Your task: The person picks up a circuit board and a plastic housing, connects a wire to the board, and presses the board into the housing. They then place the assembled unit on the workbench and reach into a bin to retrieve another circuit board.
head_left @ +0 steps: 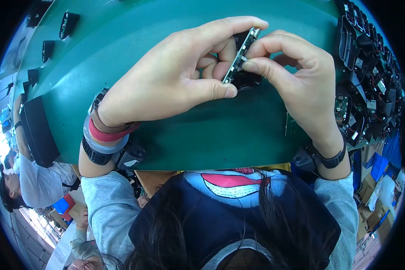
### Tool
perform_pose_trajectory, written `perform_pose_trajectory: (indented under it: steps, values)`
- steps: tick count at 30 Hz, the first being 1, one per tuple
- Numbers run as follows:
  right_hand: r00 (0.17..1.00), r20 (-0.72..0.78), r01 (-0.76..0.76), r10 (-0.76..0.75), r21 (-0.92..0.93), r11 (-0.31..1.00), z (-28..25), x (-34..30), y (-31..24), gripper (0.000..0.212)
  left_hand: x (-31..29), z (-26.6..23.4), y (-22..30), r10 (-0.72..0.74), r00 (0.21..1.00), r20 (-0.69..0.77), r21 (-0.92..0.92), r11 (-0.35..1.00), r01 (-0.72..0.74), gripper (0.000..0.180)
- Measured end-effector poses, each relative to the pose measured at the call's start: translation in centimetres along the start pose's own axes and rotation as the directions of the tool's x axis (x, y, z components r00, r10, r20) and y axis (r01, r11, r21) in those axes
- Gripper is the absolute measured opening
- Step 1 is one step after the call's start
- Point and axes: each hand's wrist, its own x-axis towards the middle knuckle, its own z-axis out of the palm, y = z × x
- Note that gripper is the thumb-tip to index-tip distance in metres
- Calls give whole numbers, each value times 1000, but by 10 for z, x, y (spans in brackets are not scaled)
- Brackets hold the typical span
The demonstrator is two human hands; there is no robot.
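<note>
Over the green table, my left hand (166, 74) grips a narrow circuit board (234, 67) by its ends, thumb at the lower end and index finger at the upper. The board is tilted nearly edge-on, with small silvery parts along it. My right hand (303, 72) is closed in a pinch, thumb and index finger against the board's right side near its middle. Whatever lies between those fingertips is too small to make out. Behind the board is a black plastic housing (249, 81), mostly hidden by the board and both hands; how it is supported cannot be seen.
A heap of black housings with boards and wires (369, 96) covers the table's right side. Beside my right forearm lies a flat green board (293, 127). Black housings (69, 24) stand along the left, near a large black box (39, 130). Another person (42, 182) sits beyond the left edge.
</note>
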Motion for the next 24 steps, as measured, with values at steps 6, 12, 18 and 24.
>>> perform_pose_trajectory:
  steps: [6, 12, 18, 24]
  values:
    - [999, 8, 33, -34, 23, 999, -3, 1, 11, 22, -1, -8, 6, -192, 976, 105, -60, 978, 199, 80]
    - [997, -70, 25, -21, 54, 998, 4, 5, 5, 44, -8, 0, 0, -159, 986, -47, 3, 987, 160, 87]
    - [999, -50, 18, -17, 11, 1000, 5, 7, 11, 41, -8, 10, -8, -41, 965, -257, 37, 998, 52, 100]
    - [998, 22, 52, -51, -37, 998, 4, 9, 9, 42, -5, 9, -14, 125, 965, -231, 311, 949, -48, 112]
